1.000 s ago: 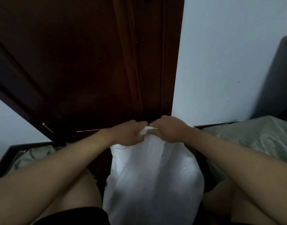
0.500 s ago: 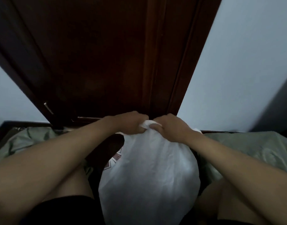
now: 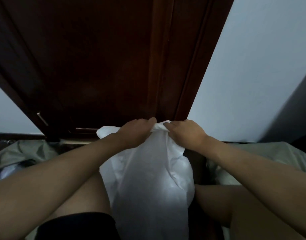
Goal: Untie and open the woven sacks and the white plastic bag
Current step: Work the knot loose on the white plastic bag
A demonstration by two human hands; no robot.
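While I watch from far away, I see this:
Bag: the white plastic bag [image 3: 148,179] stands between the knees, in front of the dark wooden door [image 3: 103,58].
Knot: the bunched top [image 3: 159,127] is still twisted tight.
Left hand [image 3: 136,134]: fingers curled round the top — pinching it.
Right hand [image 3: 183,134]: fingers curled too, gripping the same top.
Sides: green-grey sacks [image 3: 22,153] lie left and right — I cannot tell if they are tied.
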